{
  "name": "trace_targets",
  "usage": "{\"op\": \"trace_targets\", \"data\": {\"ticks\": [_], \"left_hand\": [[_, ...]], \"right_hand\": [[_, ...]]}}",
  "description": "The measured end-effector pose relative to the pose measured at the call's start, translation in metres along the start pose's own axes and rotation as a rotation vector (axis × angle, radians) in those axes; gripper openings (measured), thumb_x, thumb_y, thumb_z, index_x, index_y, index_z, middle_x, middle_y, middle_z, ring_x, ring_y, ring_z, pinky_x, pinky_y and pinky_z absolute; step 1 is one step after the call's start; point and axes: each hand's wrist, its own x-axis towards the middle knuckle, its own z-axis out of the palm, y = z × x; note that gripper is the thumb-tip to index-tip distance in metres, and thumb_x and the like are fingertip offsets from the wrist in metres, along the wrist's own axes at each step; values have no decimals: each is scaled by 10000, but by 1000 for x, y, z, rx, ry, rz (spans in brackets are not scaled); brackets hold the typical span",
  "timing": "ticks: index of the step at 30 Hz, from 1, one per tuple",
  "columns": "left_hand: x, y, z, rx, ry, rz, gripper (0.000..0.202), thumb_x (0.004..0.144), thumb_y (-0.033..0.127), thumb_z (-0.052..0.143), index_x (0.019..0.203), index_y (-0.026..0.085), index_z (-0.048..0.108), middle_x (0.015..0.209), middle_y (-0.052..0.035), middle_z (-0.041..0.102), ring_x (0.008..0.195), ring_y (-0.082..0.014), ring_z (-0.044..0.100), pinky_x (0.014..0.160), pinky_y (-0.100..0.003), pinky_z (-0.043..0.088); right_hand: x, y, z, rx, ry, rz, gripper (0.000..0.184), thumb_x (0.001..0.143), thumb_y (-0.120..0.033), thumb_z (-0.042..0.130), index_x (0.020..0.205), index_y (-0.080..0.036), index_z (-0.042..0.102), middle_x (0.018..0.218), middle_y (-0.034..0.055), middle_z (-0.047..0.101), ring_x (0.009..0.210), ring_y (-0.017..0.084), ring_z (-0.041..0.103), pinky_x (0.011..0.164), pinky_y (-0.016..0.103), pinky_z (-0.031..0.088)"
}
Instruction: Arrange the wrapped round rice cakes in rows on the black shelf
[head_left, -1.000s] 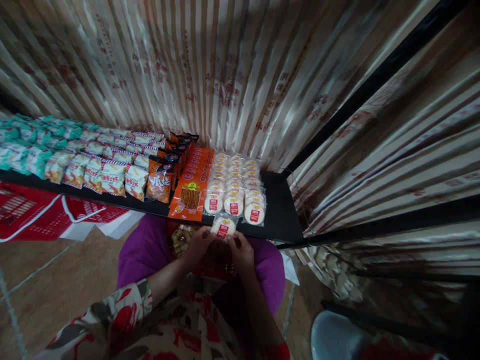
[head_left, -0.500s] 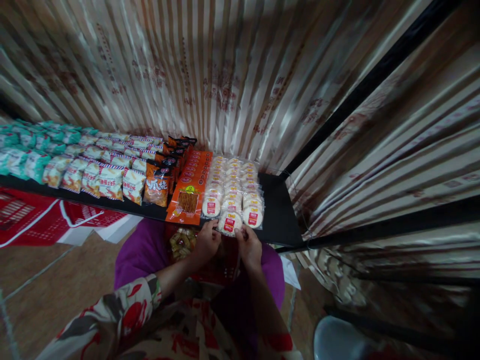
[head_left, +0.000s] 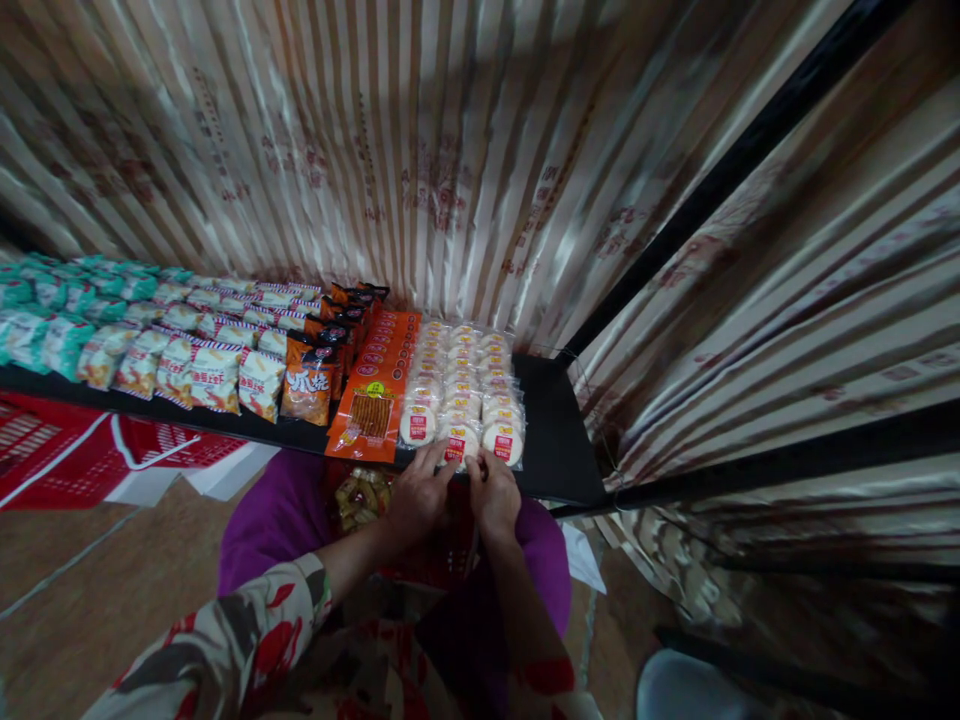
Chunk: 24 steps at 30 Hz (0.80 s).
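Note:
Three columns of clear-wrapped round white rice crackers with red labels lie overlapped at the right of a black shelf [head_left: 551, 430]. My left hand [head_left: 421, 492] has its bent fingers on the left near edge of the front middle rice cracker packet [head_left: 459, 440]. Fingers curled, my right hand [head_left: 493, 495] grips the same packet's right near corner. Both hands partly cover its near edge. Left of the crackers lies a flat orange snack packet [head_left: 373, 405] with brown sticks showing. An orange and black snack bag [head_left: 307, 382] stands beside that.
White snack bags [head_left: 215, 378] and teal bags [head_left: 67, 345] fill the shelf's left side. Below are red baskets [head_left: 52, 450] and a container of yellowish packets [head_left: 361, 498] between my knees. A striped curtain [head_left: 450, 150] hangs behind; a black frame bar [head_left: 675, 200] slants at right.
The front middle cracker packet has moved slightly back, into line with its neighbours. My hands have come closer together, their fingers now over its near edge. The view has shifted slightly.

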Motion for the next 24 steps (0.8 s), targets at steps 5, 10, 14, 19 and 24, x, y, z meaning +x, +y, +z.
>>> {"op": "trace_targets", "data": {"ticks": [5, 10, 14, 19, 24], "left_hand": [[3, 0, 6, 96, -12, 59, 353, 888, 175, 401, 1223, 138, 505, 1384, -158, 398, 1333, -282, 271, 1034, -488, 367], [3, 0, 7, 86, -47, 82, 408, 866, 144, 398, 1267, 121, 470, 1414, -182, 356, 1351, -303, 239, 1032, -511, 358], [3, 2, 8, 45, -27, 81, 432, 850, 133, 388, 1274, 99, 464, 1429, -192, 330, 1360, -313, 211, 1031, -533, 352], [4, 4, 11, 48, -1, 76, 459, 844, 103, 354, 1295, 104, 441, 1436, -187, 316, 1361, -315, 205, 1021, -556, 358], [7, 6, 15, 70, 11, 64, 456, 820, 77, 357, 1262, 71, 467, 1425, -202, 324, 1366, -315, 185, 1038, -540, 346]], "right_hand": [[-3, 3, 3, 39, 12, -37, 397, 885, -388, 357, 1045, -139, 621, 983, 122, 657, 880, 206, 592, 810, 326, 449], [-1, 10, -4, -9, 142, -71, 388, 888, -394, 393, 1128, -166, 596, 1072, 131, 598, 1023, 226, 528, 904, 371, 416], [20, 25, -10, -55, 282, -102, 449, 890, -373, 383, 1269, -157, 491, 1330, 169, 420, 1230, 274, 362, 1004, 474, 325], [44, 41, -4, -134, 138, -140, 593, 874, -445, 375, 1397, -175, 302, 1475, 166, 210, 1323, 317, 242, 990, 518, 327], [47, 46, 4, -181, 72, -123, 582, 887, -453, 337, 1403, -188, 291, 1488, 171, 181, 1290, 319, 327, 955, 474, 368]]}}
